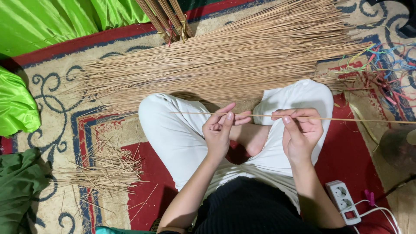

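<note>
A patterned red carpet [359,164] covers the floor. On it lie a broad heap of thin sticks [225,65], a smaller scattered pile [106,169], green cloth [17,108] and a white power strip [344,201].

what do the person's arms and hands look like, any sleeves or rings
Both forearms are bare, with no sleeves in view. The left hand and right hand wear no gloves, and no rings or wristbands show. The fingers are slim with short, plain nails.

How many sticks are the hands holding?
1: one thin stick lies sideways across the lap, pinched by the left hand and the right hand. Many more lie piled on the rug ahead.
</note>
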